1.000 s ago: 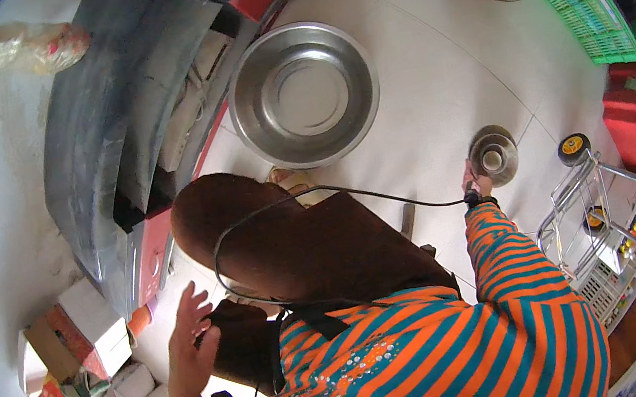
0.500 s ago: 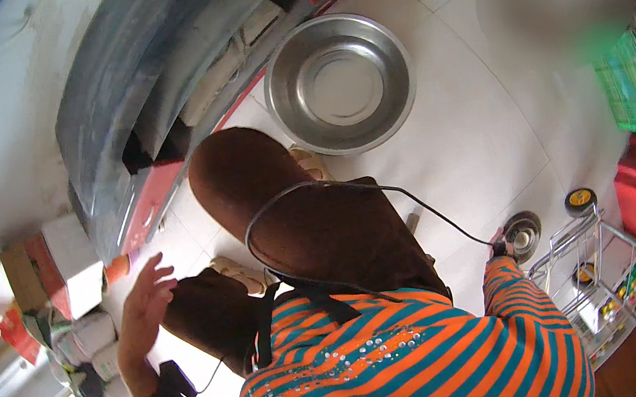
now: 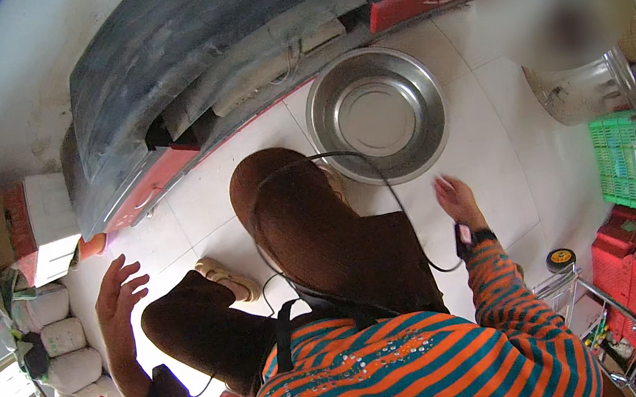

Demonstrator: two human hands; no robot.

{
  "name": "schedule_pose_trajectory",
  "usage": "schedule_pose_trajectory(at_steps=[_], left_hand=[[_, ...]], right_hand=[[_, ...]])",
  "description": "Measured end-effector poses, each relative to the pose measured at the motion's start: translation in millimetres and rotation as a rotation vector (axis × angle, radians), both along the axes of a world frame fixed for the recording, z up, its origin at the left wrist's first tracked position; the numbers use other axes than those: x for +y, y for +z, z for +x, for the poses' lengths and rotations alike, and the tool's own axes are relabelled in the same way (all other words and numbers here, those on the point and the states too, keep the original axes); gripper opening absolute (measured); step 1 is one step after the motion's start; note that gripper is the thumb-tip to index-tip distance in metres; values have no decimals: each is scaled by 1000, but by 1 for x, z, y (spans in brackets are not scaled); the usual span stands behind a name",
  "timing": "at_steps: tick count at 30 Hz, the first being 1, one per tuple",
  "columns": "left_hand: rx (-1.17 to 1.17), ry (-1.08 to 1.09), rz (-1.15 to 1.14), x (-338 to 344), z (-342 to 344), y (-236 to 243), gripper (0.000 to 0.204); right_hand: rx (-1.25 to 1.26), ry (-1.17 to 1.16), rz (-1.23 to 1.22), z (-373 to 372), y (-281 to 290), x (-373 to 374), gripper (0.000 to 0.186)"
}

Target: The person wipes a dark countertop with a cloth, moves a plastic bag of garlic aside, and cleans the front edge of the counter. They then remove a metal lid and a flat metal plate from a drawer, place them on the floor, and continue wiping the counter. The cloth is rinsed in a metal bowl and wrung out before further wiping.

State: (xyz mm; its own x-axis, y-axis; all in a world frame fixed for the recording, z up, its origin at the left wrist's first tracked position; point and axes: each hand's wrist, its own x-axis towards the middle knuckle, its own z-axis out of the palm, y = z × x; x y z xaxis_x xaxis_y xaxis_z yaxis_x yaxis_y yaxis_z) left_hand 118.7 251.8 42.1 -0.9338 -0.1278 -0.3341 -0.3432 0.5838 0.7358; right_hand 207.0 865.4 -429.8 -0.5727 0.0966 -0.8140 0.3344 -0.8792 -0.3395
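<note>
White floor tiles (image 3: 495,172) carry a round shiny steel basin (image 3: 377,114), its near rim hidden behind a brown-trousered knee (image 3: 295,210). Left hand (image 3: 115,298) and right hand (image 3: 458,200) hover empty, fingers spread; white and red cartons (image 3: 27,230) stack far left.

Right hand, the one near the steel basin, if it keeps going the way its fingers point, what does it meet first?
Probably the big steel basin: the right hand is open, fingers aimed at its near rim, though its height above the floor is unclear.

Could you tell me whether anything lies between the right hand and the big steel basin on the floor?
Nothing visible does. The right hand hovers open just beside the steel basin, near its lower right rim, with only bare white floor tile between them. The black cable runs to its left, not across.
</note>
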Motion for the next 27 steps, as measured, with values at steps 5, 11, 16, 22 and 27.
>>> schedule_pose_trajectory(at_steps=[5,11,16,22,27], left_hand=[[94,115,-9,-41,24,-17,56],[127,522,-65,-83,82,-15,54],[110,708,-60,-106,113,-29,46],[111,791,6,-107,121,-50,44],[101,806,70,-105,108,-59,44]], right_hand=[[896,825,571,-224,73,-133,42],[245,310,-48,-397,25,-272,37],[318,625,891,-461,-109,-289,44],[731,641,865,-512,-157,-280,36],[164,314,132,-497,-77,-292,43]])
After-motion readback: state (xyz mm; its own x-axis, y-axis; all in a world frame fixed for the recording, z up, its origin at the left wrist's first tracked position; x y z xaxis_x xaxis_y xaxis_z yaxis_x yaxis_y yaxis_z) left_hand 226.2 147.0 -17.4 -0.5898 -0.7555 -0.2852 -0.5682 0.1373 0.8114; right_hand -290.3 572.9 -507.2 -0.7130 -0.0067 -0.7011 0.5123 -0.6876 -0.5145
